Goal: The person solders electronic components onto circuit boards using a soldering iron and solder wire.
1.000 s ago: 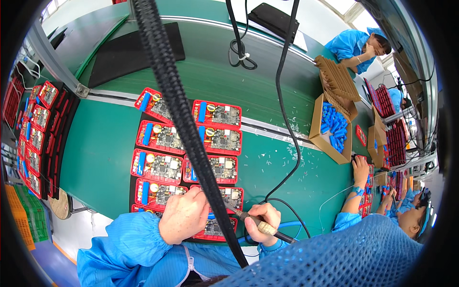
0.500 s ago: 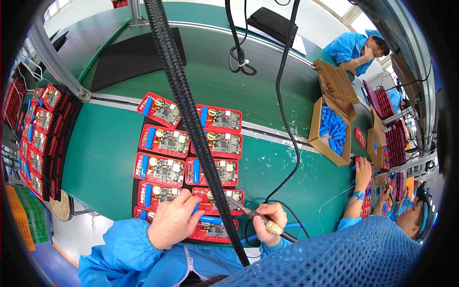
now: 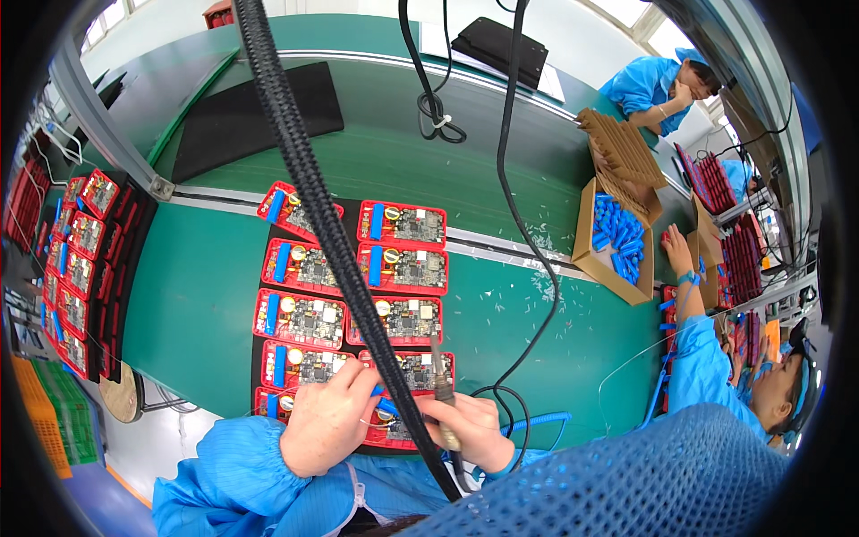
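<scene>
My left hand [image 3: 327, 422] is closed in a pinch at the near end of the right-hand column of red cases, with a blue cylindrical cell [image 3: 378, 390] at its fingertips. Another blue cell [image 3: 388, 407] lies between my hands, over the nearest case [image 3: 394, 437], partly hidden by the black cable. My right hand [image 3: 470, 430] is wrapped round a soldering iron [image 3: 445, 394], its metal tip pointing up and away over the neighbouring red case [image 3: 420, 362]. Each red case holds a green-grey circuit board; most also show a blue cell at the left end.
A braided black cable [image 3: 304, 170] hangs across the view. Cardboard box [image 3: 637, 291] with blue cells stands at right, near white scraps on the green table [image 3: 192, 295]. Stacked trays of cases [image 3: 85, 268] are at left. A co-worker's arm [image 3: 693, 327] reaches in at right; another person sits beyond.
My right hand has moved left toward my left hand, and the iron has swung from pointing left to pointing up. The co-worker's arm at right has reached farther away.
</scene>
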Demonstrator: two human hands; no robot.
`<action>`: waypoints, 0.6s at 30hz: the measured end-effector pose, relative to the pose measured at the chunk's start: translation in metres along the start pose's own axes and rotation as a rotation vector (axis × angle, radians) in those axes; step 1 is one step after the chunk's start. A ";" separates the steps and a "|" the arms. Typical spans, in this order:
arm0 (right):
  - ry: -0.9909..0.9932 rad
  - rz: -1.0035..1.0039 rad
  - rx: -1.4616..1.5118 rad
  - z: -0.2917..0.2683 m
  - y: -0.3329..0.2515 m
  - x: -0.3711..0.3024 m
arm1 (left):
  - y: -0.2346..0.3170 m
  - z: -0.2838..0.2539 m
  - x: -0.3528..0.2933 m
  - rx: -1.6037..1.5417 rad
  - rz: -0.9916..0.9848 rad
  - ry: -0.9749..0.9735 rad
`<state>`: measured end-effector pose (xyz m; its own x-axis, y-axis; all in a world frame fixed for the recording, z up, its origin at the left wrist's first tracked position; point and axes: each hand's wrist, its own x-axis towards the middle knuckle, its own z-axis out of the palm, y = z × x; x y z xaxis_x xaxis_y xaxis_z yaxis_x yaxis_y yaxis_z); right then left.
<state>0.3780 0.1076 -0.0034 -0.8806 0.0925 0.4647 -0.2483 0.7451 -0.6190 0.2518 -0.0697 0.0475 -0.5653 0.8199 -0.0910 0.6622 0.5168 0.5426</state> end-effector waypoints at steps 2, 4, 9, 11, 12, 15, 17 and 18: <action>-0.131 0.028 -0.066 0.005 -0.003 -0.001 | -0.001 0.003 0.004 -0.044 0.002 0.123; -0.088 0.037 -0.027 0.011 -0.004 -0.003 | -0.010 0.005 0.010 -0.034 0.087 0.114; -0.040 0.065 0.001 0.013 -0.002 -0.009 | -0.036 0.005 0.015 0.055 0.366 -0.021; -0.038 0.068 0.006 0.013 -0.001 -0.010 | -0.041 0.002 0.012 0.049 0.366 -0.039; -0.033 0.068 0.016 0.013 -0.001 -0.010 | -0.042 0.002 0.010 0.055 0.351 -0.064; -0.107 0.050 -0.022 0.011 -0.001 -0.010 | -0.033 0.008 0.006 -0.067 0.152 0.172; -0.125 0.051 -0.052 0.010 -0.002 -0.010 | -0.029 0.012 0.006 -0.083 0.096 0.228; -0.146 0.057 -0.075 0.010 -0.003 -0.009 | -0.029 0.013 0.005 -0.102 0.041 0.277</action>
<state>0.3831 0.0980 -0.0122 -0.9431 0.0437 0.3297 -0.1698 0.7892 -0.5901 0.2362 -0.0769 0.0209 -0.6608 0.7340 0.1569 0.6427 0.4454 0.6233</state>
